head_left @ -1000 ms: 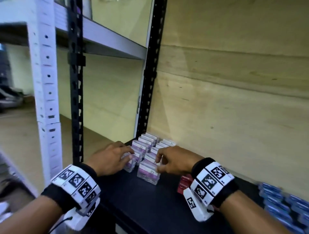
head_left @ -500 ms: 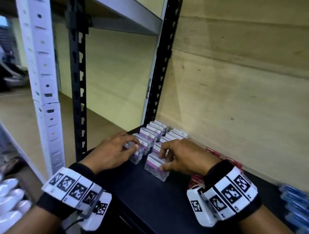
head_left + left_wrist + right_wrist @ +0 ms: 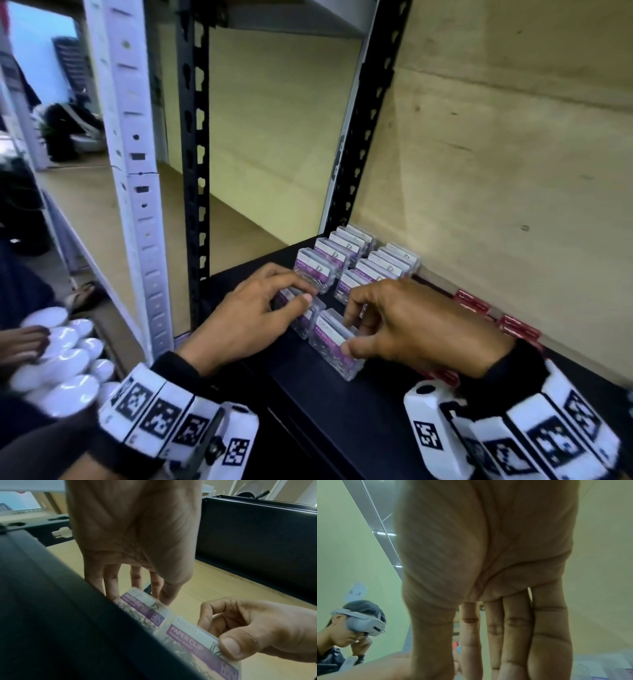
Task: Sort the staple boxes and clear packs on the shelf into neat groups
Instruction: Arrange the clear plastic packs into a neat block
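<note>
Both hands' fingers (image 3: 301,301) curled around clear packs (image 3: 334,346).

Plenty of bare black shelf (image 3: 342,411) in front of the clear paper clip packs (image 3: 359,260), but behind them it's blocked by the plywood wall (image 3: 496,188), left by the black upright (image 3: 363,137), right by red boxes (image 3: 474,303).

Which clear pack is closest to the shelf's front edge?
The clear pack pinched by the right hand; every other pack sits farther back.
</note>
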`<action>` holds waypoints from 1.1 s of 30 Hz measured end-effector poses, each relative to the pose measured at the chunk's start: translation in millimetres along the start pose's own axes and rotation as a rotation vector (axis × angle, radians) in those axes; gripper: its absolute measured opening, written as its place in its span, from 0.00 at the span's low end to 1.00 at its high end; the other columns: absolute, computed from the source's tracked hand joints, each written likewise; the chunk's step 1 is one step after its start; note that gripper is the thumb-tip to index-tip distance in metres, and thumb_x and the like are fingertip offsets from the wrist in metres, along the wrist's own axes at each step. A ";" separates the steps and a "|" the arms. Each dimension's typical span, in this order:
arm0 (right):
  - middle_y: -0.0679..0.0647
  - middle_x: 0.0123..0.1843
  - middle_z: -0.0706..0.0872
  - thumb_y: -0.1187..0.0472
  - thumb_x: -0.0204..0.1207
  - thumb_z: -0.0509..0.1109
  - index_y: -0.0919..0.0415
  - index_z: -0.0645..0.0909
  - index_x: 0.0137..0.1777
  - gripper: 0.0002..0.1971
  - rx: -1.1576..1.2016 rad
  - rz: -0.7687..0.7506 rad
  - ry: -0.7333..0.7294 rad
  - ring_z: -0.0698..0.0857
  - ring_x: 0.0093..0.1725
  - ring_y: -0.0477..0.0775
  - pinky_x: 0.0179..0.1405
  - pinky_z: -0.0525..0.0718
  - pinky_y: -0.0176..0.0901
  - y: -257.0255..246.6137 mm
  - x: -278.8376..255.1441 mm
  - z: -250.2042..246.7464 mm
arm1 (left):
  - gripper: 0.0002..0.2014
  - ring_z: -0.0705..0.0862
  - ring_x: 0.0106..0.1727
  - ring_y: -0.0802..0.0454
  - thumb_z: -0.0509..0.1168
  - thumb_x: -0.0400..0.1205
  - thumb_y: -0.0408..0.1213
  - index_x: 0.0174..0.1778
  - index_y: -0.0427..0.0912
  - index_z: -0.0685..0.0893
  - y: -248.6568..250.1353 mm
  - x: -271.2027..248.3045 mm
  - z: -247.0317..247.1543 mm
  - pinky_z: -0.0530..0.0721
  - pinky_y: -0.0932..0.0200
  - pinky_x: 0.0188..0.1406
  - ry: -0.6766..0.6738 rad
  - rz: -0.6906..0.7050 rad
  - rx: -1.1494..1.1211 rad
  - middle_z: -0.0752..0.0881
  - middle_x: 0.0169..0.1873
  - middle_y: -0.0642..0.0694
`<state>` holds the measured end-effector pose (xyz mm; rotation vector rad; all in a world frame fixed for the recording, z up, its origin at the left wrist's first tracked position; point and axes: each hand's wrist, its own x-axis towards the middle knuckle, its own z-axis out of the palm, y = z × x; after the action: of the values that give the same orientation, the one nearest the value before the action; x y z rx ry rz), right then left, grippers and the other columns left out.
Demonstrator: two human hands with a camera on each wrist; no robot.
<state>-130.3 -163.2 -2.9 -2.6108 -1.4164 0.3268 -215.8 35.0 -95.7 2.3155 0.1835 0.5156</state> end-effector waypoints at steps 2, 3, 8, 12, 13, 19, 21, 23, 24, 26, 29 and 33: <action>0.41 0.43 0.90 0.43 0.70 0.79 0.44 0.83 0.51 0.14 0.010 -0.013 -0.011 0.87 0.40 0.37 0.40 0.82 0.34 -1.0 -3.6 0.6 | 0.07 0.77 0.64 0.68 0.65 0.81 0.54 0.52 0.69 0.85 0.7 -4.9 4.0 0.77 0.50 0.68 0.046 -0.016 -0.057 0.76 0.58 0.69; 0.41 0.43 0.90 0.43 0.70 0.79 0.44 0.83 0.51 0.14 0.015 -0.020 -0.017 0.87 0.40 0.36 0.40 0.82 0.34 -1.1 -5.3 0.2 | 0.06 0.77 0.63 0.68 0.66 0.81 0.53 0.51 0.68 0.86 1.4 -6.8 5.5 0.77 0.49 0.68 0.060 -0.021 -0.077 0.77 0.58 0.69; 0.42 0.43 0.91 0.42 0.70 0.79 0.45 0.83 0.51 0.14 0.004 -0.042 -0.008 0.86 0.40 0.37 0.39 0.82 0.34 -0.5 -9.8 1.4 | 0.10 0.77 0.62 0.69 0.63 0.76 0.59 0.49 0.68 0.86 7.1 -15.9 9.6 0.78 0.48 0.66 0.109 -0.051 -0.092 0.76 0.57 0.70; 0.42 0.42 0.90 0.42 0.70 0.79 0.45 0.83 0.51 0.14 -0.015 -0.054 0.010 0.86 0.41 0.38 0.42 0.86 0.40 -0.6 -13.9 3.1 | 0.14 0.77 0.62 0.68 0.59 0.73 0.63 0.49 0.69 0.85 10.1 -20.3 13.2 0.79 0.48 0.64 0.140 -0.066 -0.077 0.75 0.57 0.71; 0.42 0.42 0.90 0.42 0.70 0.79 0.45 0.83 0.51 0.14 -0.021 -0.056 0.017 0.86 0.41 0.39 0.43 0.86 0.41 -0.5 -14.5 3.7 | 0.13 0.77 0.61 0.68 0.60 0.74 0.62 0.49 0.69 0.85 10.3 -20.9 13.7 0.80 0.48 0.63 0.141 -0.067 -0.074 0.75 0.57 0.71; 0.42 0.42 0.89 0.41 0.70 0.78 0.45 0.82 0.51 0.15 -0.032 -0.065 0.020 0.85 0.39 0.38 0.42 0.86 0.42 -0.4 -15.4 4.9 | 0.13 0.75 0.64 0.70 0.59 0.74 0.62 0.50 0.69 0.85 11.2 -23.2 14.7 0.78 0.50 0.64 0.157 -0.064 -0.066 0.75 0.58 0.72; 0.42 0.42 0.90 0.40 0.70 0.78 0.45 0.82 0.51 0.15 -0.026 -0.063 0.012 0.85 0.39 0.38 0.41 0.84 0.39 -0.8 -16.1 3.2 | 0.10 0.74 0.64 0.70 0.60 0.78 0.59 0.51 0.70 0.84 10.2 -23.3 15.8 0.77 0.48 0.66 0.146 -0.069 -0.058 0.74 0.59 0.72; 0.42 0.42 0.89 0.40 0.71 0.77 0.45 0.83 0.52 0.15 -0.018 -0.061 0.003 0.85 0.39 0.38 0.42 0.84 0.39 -1.4 -16.8 2.1 | 0.09 0.74 0.65 0.70 0.61 0.79 0.59 0.52 0.71 0.83 9.0 -23.6 15.4 0.77 0.47 0.67 0.127 -0.079 -0.040 0.72 0.61 0.71; 0.42 0.43 0.89 0.40 0.72 0.77 0.45 0.83 0.52 0.15 -0.015 -0.058 -0.001 0.85 0.40 0.38 0.43 0.85 0.40 -1.7 -17.2 1.4 | 0.09 0.73 0.66 0.70 0.61 0.79 0.61 0.53 0.73 0.83 8.7 -24.0 13.7 0.77 0.47 0.67 0.112 -0.082 -0.030 0.71 0.63 0.70; 0.42 0.44 0.89 0.39 0.74 0.74 0.44 0.83 0.53 0.14 -0.010 -0.052 -0.012 0.86 0.42 0.37 0.47 0.87 0.41 -1.7 -17.9 -0.5 | 0.14 0.73 0.69 0.67 0.58 0.77 0.67 0.57 0.78 0.80 9.5 -26.0 8.1 0.77 0.48 0.69 0.070 -0.092 -0.019 0.66 0.72 0.66; 0.39 0.46 0.89 0.38 0.76 0.72 0.42 0.85 0.54 0.13 0.028 -0.034 -0.031 0.86 0.44 0.35 0.50 0.87 0.39 -2.6 -17.2 -8.4 | 0.21 0.74 0.72 0.62 0.53 0.75 0.72 0.65 0.83 0.73 14.3 -23.6 -9.1 0.73 0.60 0.69 0.049 -0.104 -0.036 0.55 0.80 0.64; 0.41 0.48 0.89 0.38 0.77 0.70 0.41 0.84 0.58 0.14 0.038 0.043 0.069 0.86 0.46 0.37 0.53 0.86 0.42 -0.7 -1.4 -19.8 | 0.27 0.70 0.72 0.62 0.48 0.78 0.73 0.69 0.72 0.77 26.6 7.3 -37.6 0.70 0.48 0.75 0.002 -0.081 0.131 0.69 0.76 0.62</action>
<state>-126.4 -164.5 16.6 -2.5990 -1.3214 0.2635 -225.3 42.3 -50.6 2.4236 0.3192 0.4780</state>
